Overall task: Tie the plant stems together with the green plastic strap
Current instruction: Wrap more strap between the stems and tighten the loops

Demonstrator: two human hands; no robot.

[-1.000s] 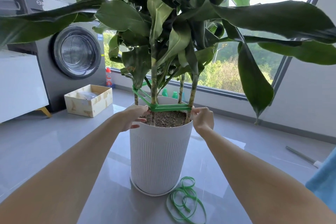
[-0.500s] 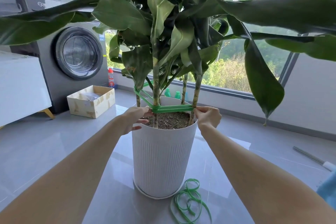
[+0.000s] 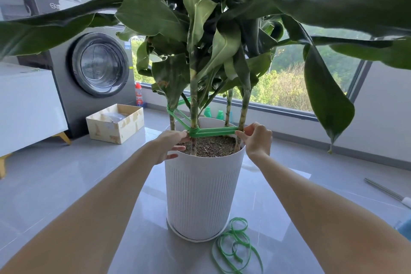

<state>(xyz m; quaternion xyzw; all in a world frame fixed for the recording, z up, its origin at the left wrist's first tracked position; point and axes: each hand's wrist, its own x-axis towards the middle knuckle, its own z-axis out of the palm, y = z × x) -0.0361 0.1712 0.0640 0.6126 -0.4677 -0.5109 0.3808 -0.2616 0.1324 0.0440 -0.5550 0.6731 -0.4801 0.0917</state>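
Observation:
A tall leafy plant grows from a white ribbed pot (image 3: 201, 193) filled with soil. Several thin stems (image 3: 194, 115) rise from the soil. A green plastic strap (image 3: 214, 132) runs taut between the front stems just above the rim, and more of it links a left stem (image 3: 171, 118) higher up. My left hand (image 3: 170, 145) pinches the strap at the middle stem. My right hand (image 3: 255, 140) pinches its other end at the right stem (image 3: 244, 113).
Loose green strap coils (image 3: 235, 247) lie on the grey floor beside the pot. A grey washing machine (image 3: 95, 73), a cardboard box (image 3: 115, 122) and a white cabinet (image 3: 29, 104) stand left. A metal rod (image 3: 387, 191) lies right. Big leaves overhang; the window is behind.
My hands keep their grip on the strap at the stems. The right hand's fingers have lifted slightly at the right stem. The view has moved a little closer and lower.

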